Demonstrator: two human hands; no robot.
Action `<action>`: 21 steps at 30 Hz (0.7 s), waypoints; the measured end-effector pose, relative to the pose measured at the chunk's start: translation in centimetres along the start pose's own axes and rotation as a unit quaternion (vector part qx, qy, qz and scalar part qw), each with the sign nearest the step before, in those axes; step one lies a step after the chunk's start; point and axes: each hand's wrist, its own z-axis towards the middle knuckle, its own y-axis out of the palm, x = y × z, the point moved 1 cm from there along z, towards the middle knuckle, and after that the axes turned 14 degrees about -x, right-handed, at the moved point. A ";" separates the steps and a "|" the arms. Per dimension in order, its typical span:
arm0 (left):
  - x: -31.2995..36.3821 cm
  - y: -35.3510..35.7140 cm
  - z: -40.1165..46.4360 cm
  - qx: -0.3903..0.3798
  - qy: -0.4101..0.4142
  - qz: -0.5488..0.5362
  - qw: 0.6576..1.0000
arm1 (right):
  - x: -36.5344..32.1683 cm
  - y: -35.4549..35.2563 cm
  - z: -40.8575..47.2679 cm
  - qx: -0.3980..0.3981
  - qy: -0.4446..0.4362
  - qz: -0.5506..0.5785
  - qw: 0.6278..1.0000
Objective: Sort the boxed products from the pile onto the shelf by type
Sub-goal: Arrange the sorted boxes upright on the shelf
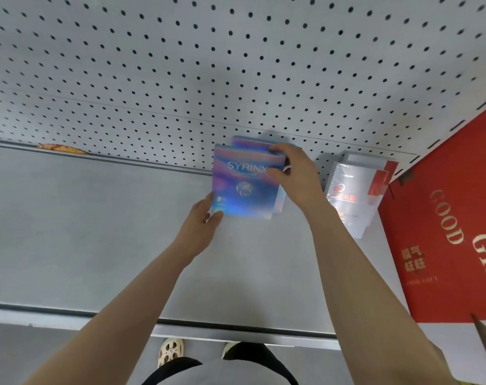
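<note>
Both forearms are bare up to the bottom edge of the frame, with no sleeve, watch or bracelet in view. The left hand (201,218) and the right hand (293,173) wear no gloves and show no rings. Lower down, the person wears a grey top (222,373) over black trousers (253,357). The feet are in pale, cream-coloured perforated clogs (170,352) (only the toe of the right one shows).

Iridescent blue SYRINX box (243,184) upright on grey shelf (97,232), silver-red boxes (353,190) beside
</note>
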 end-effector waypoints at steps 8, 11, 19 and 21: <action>0.5 0.3 0.7 0.037 0.004 0.021 0.999 | 1.2 1.3 0.7 0.044 -0.008 -0.097 0.994; 0.3 0.2 0.8 0.044 -0.007 0.016 0.999 | 0.9 1.2 0.5 0.031 -0.006 -0.118 0.993; 0.9 -0.6 -1.8 0.090 -0.012 -0.051 0.995 | -1.5 1.4 -1.2 0.074 -0.030 -0.218 0.973; 0.5 -1.3 -3.6 0.123 0.012 -0.052 0.991 | -2.5 2.5 -2.4 0.067 -0.059 -0.195 0.977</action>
